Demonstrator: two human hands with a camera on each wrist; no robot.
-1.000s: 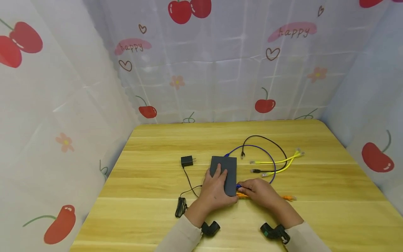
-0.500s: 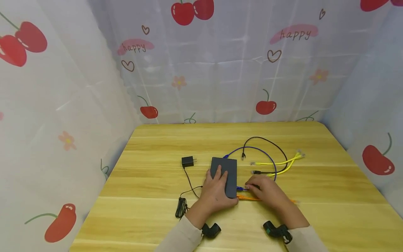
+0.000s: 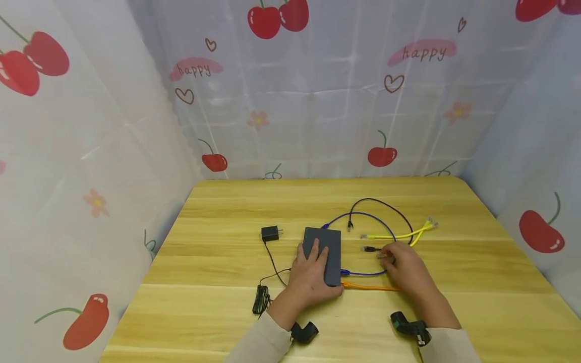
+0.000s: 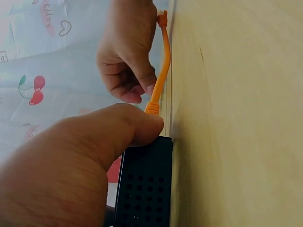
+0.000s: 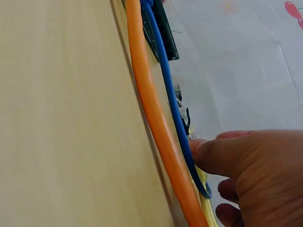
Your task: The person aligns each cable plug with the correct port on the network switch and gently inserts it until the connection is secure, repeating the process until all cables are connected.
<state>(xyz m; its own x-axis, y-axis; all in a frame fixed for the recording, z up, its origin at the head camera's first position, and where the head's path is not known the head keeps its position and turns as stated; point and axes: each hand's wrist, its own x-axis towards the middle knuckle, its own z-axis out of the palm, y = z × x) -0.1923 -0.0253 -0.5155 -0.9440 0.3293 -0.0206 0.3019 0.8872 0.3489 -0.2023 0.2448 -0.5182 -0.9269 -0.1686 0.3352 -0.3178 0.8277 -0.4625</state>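
Note:
My left hand [image 3: 310,275] rests on a dark network switch [image 3: 334,252], fingers spread across its top. Its thumb [image 4: 147,126] lies at the near right corner, close to the orange cable's plug. At the right, my right hand [image 3: 408,267] pinches one yellow network cable [image 3: 415,242] just behind its clear plug [image 5: 193,136]. A blue network cable [image 3: 365,274] loops from the switch's right side round to its far side, passing by the right fingertips. An orange network cable [image 3: 372,287] runs out from the switch's near right corner, partly hidden under the right hand.
Another yellow network cable [image 3: 379,236] crosses the held one. A black network cable [image 3: 381,201] curves behind them, with one plug [image 3: 369,248] beside the right fingers. Left of the switch lie a black power adapter [image 3: 270,233] and its bundled cord [image 3: 260,299] on the wooden table [image 3: 218,272].
My right hand has let go of the blue cable's plug at the switch, moved right and away from me, and taken the yellow cable's end. The left hand stays on the switch.

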